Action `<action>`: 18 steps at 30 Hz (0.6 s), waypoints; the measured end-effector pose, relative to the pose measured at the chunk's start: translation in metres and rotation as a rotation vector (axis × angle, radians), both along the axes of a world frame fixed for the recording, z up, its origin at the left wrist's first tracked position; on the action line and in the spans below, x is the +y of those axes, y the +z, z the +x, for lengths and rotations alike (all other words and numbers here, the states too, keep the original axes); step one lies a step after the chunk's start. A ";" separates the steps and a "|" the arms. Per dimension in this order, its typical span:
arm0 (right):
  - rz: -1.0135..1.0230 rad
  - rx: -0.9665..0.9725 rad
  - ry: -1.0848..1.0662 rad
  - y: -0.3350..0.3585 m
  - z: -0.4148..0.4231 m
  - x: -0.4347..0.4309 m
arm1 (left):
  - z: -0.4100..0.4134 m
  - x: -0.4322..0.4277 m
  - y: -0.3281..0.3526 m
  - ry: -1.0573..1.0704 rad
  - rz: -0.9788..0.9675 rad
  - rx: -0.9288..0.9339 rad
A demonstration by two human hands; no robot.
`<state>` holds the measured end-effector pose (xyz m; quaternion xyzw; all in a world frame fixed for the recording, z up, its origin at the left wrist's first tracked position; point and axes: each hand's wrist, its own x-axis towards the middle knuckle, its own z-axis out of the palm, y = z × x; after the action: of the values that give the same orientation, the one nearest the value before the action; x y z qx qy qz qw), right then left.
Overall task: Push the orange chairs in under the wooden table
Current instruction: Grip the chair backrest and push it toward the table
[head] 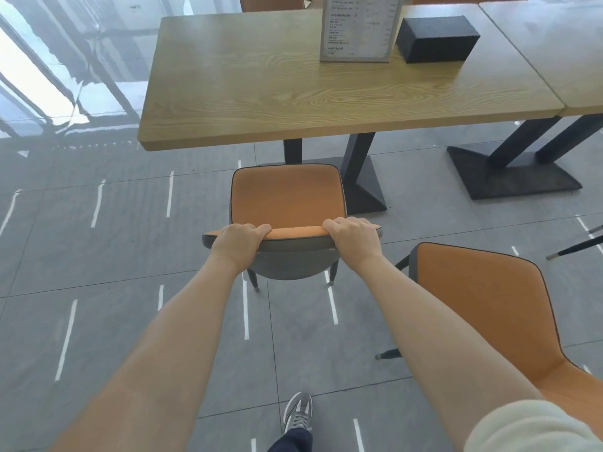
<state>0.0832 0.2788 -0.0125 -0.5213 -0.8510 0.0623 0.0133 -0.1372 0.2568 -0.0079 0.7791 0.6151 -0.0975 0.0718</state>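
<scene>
Your left hand [239, 238] and right hand [354, 236] each grip the top of the chair's [287, 197] backrest, fingers curled over its edge. The chair stands on the floor [98, 256] just short of the table [261, 89], seat not yet under it. A second chair [489, 305] sits to your right.

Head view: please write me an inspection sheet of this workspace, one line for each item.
Surface: wooden table, on black pedestal legs.
Job's things: held orange chair faces the table, seat not yet under it; second orange chair stands to the right, also out.
Clutter: menu stand and black box on the table's far side.
Grippers: left hand and right hand both grip the backrest top of the held chair.
Cables: nothing seen.
Surroundings: grey tiled floor; neighbouring table on the right.
</scene>
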 end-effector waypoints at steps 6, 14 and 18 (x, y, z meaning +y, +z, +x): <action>-0.024 -0.038 -0.029 0.006 0.018 -0.001 | 0.019 -0.006 0.001 -0.027 -0.003 -0.027; -0.071 -0.118 -0.066 0.011 0.025 -0.004 | 0.028 -0.009 0.001 -0.024 -0.004 -0.032; -0.166 -0.063 -0.129 0.014 0.033 -0.015 | 0.037 -0.011 0.001 0.018 -0.026 -0.084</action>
<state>0.1164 0.2641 0.0012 -0.5758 -0.8078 0.1150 -0.0528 -0.0998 0.2453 -0.0072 0.7761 0.6170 -0.0720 0.1085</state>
